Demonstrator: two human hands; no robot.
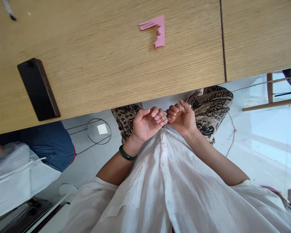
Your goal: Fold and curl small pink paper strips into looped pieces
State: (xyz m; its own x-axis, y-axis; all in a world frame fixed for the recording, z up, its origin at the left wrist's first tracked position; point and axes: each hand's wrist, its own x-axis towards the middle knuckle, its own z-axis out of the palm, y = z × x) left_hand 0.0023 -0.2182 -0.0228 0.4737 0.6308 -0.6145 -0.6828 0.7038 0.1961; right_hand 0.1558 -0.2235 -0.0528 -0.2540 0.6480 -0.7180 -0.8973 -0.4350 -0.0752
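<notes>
Below the table's near edge, my left hand (147, 124) and my right hand (183, 118) rest over my lap, palms turned up. The fingers of both hands curl inward and the knuckles nearly touch each other. I see nothing in either palm. A dark green bangle (127, 154) circles my left wrist. My white shirt (169, 181) and patterned trousers (213, 103) lie under the hands. A cut pink paper piece (157, 30) lies far up on the wooden table (106, 64), well away from both hands.
A black phone (38, 89) lies face down near the table's left front edge. Another person in blue jeans (48, 145) and a white top sits at the left. A wire ring stand (98, 131) stands on the floor; wooden chair legs (269, 97) show at right.
</notes>
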